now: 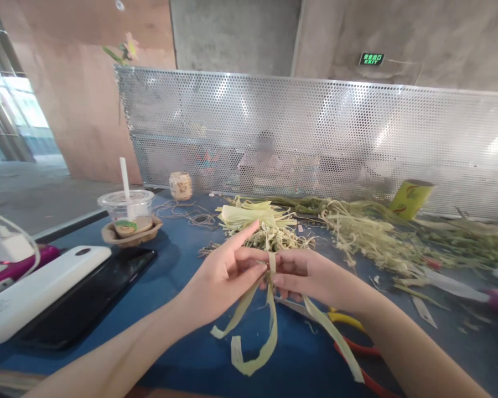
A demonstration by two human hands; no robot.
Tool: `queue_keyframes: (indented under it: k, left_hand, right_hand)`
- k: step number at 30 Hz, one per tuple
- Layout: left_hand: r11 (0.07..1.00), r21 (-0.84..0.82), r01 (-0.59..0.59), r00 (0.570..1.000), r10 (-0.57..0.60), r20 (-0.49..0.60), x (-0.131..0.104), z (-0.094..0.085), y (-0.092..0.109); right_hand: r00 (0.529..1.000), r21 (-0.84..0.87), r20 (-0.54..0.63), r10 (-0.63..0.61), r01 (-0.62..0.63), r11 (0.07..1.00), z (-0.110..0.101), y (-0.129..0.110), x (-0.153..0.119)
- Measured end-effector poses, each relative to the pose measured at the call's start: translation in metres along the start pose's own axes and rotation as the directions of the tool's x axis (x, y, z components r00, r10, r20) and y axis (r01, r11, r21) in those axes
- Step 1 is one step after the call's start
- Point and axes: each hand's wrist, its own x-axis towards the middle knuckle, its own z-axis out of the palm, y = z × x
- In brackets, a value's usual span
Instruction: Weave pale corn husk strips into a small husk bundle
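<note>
My left hand [211, 284] and my right hand [319, 276] meet at the middle of the table. Each is pinched on a pale green plant strip [273, 264], which looks like corn husk. My left index finger points up and away from the others. Curling ends of strips [270, 337] hang down below the fingers, one of them under my right wrist. Just beyond the fingertips is a bundle of dried, flowery stalks [265, 239]. A pile of pale husk leaves [249, 214] lies behind it. My fingers hide where the strips cross.
Scissors with yellow [345, 319] and red handles [363, 348] lie under my right forearm. Dried stalks [365, 232] and a yellow-green can [410, 199] are at right. At left are a black phone [87, 298], white power bank [45, 293] and plastic cup [126, 207]. A perforated metal screen [315, 138] stands behind.
</note>
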Motion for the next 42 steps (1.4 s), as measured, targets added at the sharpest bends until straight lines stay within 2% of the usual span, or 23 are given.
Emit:
queue_keyframes:
  k: [3,10,14,20,24,27,29,34,38,42]
  left_hand:
    - [1.0,-0.005,-0.019,1.0,0.019,-0.023,0.0,0.0,0.0]
    - [0.988,0.047,-0.146,0.986,0.149,-0.07,-0.001,0.003,-0.004]
    - [0.993,0.044,-0.107,0.99,0.111,-0.086,-0.002,0.003,0.003]
    - [1.0,-0.007,0.011,0.994,-0.011,-0.106,-0.003,0.0,0.02]
    - [0.998,-0.013,0.065,0.992,-0.066,-0.112,-0.002,-0.002,0.02]
    - [0.995,0.012,0.103,0.991,-0.101,-0.092,0.0,-0.003,0.016]
    - [0.994,0.023,0.103,0.992,-0.101,-0.08,0.001,-0.004,0.014]
    - [0.998,0.02,0.052,0.993,-0.05,-0.11,0.003,-0.006,0.011]
    - [0.999,0.022,0.036,0.992,-0.033,-0.12,0.004,-0.003,0.009]
    - [0.999,0.015,0.05,0.99,-0.048,-0.13,0.004,0.004,0.009]
  right_hand:
    - [0.998,0.017,-0.064,-0.003,0.004,1.0,0.001,0.001,0.002]
    - [0.981,0.09,-0.186,-0.062,0.08,0.993,0.006,0.0,0.005]
    - [0.97,0.034,-0.24,-0.034,0.043,0.998,0.008,0.002,0.006]
    - [0.967,0.007,-0.249,-0.052,0.055,0.998,0.005,0.003,0.003]
    - [0.955,0.019,-0.289,-0.071,0.079,0.997,0.005,0.002,0.003]
    - [0.929,-0.012,-0.34,-0.148,0.153,0.988,0.006,0.002,0.004]
    - [0.92,-0.01,-0.355,-0.165,0.173,0.985,0.006,0.002,0.004]
    - [0.902,0.141,-0.42,-0.101,0.175,0.974,0.001,0.006,0.006]
    - [0.872,0.04,-0.446,-0.203,0.246,0.968,0.002,0.008,0.009]
    - [0.867,-0.063,-0.419,-0.27,0.269,0.961,0.009,0.009,0.011]
